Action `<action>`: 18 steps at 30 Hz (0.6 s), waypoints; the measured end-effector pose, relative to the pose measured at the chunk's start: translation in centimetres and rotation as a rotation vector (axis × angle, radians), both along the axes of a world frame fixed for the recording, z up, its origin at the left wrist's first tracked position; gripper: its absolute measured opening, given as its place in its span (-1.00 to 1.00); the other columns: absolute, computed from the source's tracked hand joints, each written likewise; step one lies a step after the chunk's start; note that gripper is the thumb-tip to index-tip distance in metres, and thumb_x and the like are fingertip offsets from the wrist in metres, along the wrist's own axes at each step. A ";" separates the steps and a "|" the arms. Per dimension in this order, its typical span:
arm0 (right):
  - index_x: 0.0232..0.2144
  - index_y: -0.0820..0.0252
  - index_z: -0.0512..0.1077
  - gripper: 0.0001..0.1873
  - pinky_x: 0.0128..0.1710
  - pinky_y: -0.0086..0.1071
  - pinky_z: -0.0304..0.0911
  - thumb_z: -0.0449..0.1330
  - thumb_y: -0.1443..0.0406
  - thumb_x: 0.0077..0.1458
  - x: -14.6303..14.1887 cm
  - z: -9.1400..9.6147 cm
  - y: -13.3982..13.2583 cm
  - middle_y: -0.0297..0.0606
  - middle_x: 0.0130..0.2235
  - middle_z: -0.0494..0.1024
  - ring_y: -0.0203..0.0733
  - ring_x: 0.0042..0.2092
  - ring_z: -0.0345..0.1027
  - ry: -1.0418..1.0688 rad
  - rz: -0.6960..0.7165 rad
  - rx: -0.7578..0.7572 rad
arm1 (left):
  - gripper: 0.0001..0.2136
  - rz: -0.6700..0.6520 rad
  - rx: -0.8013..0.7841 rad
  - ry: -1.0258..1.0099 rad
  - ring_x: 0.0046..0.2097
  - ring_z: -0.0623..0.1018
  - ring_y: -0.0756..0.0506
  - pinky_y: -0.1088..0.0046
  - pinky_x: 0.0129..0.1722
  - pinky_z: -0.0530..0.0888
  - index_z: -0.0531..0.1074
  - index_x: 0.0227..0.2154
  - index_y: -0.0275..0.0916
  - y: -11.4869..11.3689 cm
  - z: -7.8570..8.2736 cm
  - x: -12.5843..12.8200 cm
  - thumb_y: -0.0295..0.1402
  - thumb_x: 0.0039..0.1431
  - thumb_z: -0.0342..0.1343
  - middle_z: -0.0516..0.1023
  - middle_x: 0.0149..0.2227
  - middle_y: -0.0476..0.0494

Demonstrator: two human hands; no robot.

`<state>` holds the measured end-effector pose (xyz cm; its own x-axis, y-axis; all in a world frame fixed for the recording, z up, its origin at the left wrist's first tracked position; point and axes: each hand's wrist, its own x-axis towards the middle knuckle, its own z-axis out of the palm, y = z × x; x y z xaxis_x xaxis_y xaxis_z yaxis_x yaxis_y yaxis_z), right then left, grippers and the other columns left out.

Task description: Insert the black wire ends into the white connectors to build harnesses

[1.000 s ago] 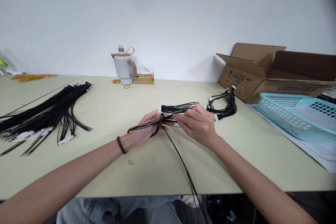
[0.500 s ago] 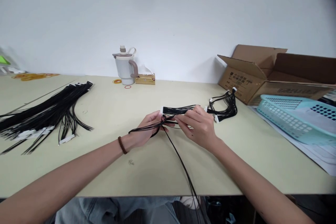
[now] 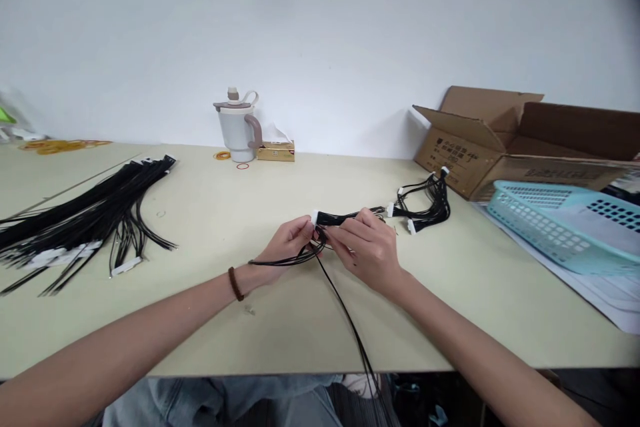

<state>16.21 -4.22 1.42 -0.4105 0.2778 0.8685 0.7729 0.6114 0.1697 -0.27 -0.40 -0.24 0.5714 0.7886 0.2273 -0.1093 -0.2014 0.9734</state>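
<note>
Both my hands are closed on one black wire harness (image 3: 334,219) over the middle of the table. My left hand (image 3: 287,244) pinches it near a white connector (image 3: 315,217), with loose black wires looping back over my palm and wrist. My right hand (image 3: 369,245) grips the wires just to the right of that connector; its fingertips partly hide what they pinch. A few long wires (image 3: 350,320) hang from between my hands over the table's front edge. Just beyond my right hand lies a second bent harness (image 3: 435,205) with white connectors.
A big bundle of black wires (image 3: 85,213) lies on the left. At the back stand a tumbler (image 3: 236,130) and a small tissue box (image 3: 276,151), with rubber bands (image 3: 65,145) further left. An open carton (image 3: 460,147) and a light blue basket (image 3: 565,233) occupy the right.
Both hands have come closer together. The wires right of the white connector are now gathered into a narrower bundle, and the loose wires over my left wrist have curled lower.
</note>
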 end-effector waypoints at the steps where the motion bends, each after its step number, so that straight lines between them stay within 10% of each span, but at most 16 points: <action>1: -0.47 0.20 0.44 -0.91 -0.50 -0.45 0.00 0.19 0.45 -0.02 0.0 0.0 0.0 -0.39 -0.58 0.39 -0.33 -0.46 -0.03 -0.002 0.000 -0.001 | -0.65 0.011 0.008 0.006 -0.44 0.35 0.02 0.48 -0.42 0.27 0.21 -0.52 -0.28 -0.1 0.1 0.0 -0.06 0.13 -0.07 0.25 -0.48 0.00; 9: -0.48 0.19 0.43 -0.89 -0.50 -0.46 -0.01 0.15 0.45 0.01 -0.2 -0.3 0.1 -0.39 -0.60 0.34 -0.32 -0.46 -0.05 -0.018 -0.012 0.000 | -0.63 0.062 0.029 0.035 -0.46 0.31 0.04 0.49 -0.44 0.26 0.22 -0.55 -0.28 -0.2 0.2 0.2 -0.04 0.09 -0.05 0.23 -0.51 0.02; 18: -0.33 0.16 0.36 -0.92 -0.40 -0.39 0.09 0.16 0.34 0.05 3.3 0.6 2.0 -0.28 -0.40 0.42 -0.23 -0.34 0.14 0.014 -0.181 0.082 | -0.79 -0.017 -0.322 -0.250 -0.26 0.53 -0.12 0.35 -0.24 0.37 0.29 -0.38 -0.27 0.2 0.3 -0.3 -0.20 0.12 0.03 0.52 -0.22 -0.19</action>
